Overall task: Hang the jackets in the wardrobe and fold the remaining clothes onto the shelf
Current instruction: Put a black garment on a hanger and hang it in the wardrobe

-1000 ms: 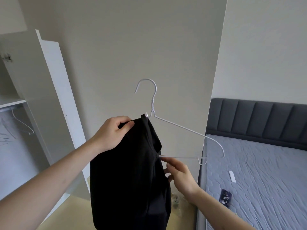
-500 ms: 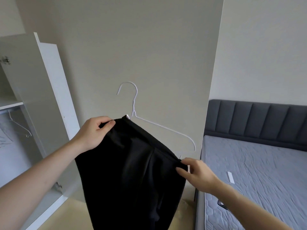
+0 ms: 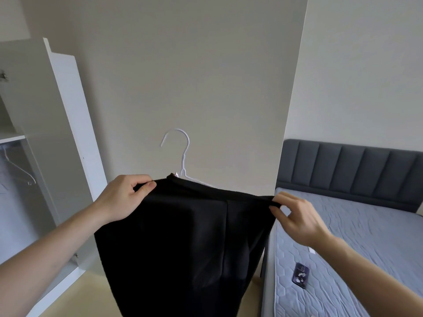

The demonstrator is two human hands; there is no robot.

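My left hand (image 3: pixel 123 200) and right hand (image 3: pixel 297 216) each pinch the black garment's (image 3: pixel 183 243) top edge over the hanger (image 3: pixel 183 156), mid-frame; I judge it soft, light, best held there.

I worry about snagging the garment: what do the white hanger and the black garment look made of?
White hanger: thin wire, probably metal with a smooth white coating, judging by its slim bent hook. Black garment: soft matte woven or knit fabric, draping in loose folds with no sheen; the exact fibre cannot be told.
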